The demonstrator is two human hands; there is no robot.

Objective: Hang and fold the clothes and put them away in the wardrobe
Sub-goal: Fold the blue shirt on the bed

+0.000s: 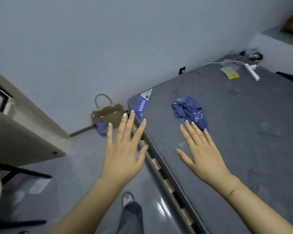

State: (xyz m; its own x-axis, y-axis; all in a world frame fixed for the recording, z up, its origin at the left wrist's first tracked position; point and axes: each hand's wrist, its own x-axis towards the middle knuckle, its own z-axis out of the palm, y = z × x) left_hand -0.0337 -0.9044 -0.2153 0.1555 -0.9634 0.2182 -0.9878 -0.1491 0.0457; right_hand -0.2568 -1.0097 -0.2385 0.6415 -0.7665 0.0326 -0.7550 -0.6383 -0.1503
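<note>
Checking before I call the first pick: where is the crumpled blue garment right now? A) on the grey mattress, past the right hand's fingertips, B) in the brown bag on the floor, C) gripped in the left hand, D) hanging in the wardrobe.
A: the blue garment lies crumpled on the mattress, beyond the open right hand; the left hand holds nothing.

Woven bag (pixel 108 114) by wall, white power strip (pixel 252 72) w/ cable on mattress (pixel 243 132), yellowish card maybe (pixel 229 73)
</note>
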